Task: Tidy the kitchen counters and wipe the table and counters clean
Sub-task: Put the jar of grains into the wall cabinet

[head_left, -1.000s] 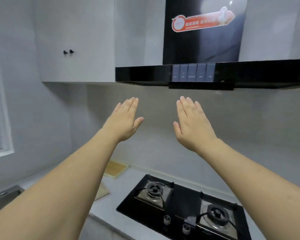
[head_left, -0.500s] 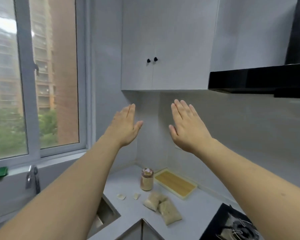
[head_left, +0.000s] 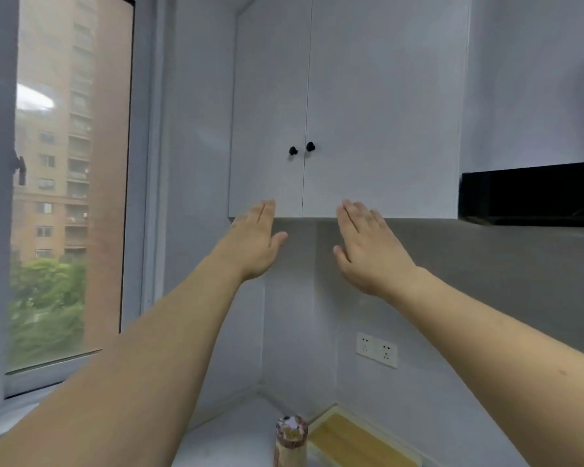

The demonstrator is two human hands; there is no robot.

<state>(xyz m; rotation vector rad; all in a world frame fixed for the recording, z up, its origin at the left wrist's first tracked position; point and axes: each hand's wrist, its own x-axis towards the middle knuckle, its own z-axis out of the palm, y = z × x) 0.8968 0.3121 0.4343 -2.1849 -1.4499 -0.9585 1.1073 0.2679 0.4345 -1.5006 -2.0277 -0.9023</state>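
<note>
Head view has tilted up since the last frame, white two-door wall cabinet (head_left: 344,129) now central, bare left hand (head_left: 255,244) and right hand (head_left: 368,254) still raised, fingers straight, holding nothing, black stove gone from view.

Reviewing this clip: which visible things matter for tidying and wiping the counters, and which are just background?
Job-related:
counter
jar standing on it
wooden board beside the jar
left hand and right hand, both raised, flat, holding nothing

Background:
wall cabinet, doors closed
wall socket
window
black range hood
</note>
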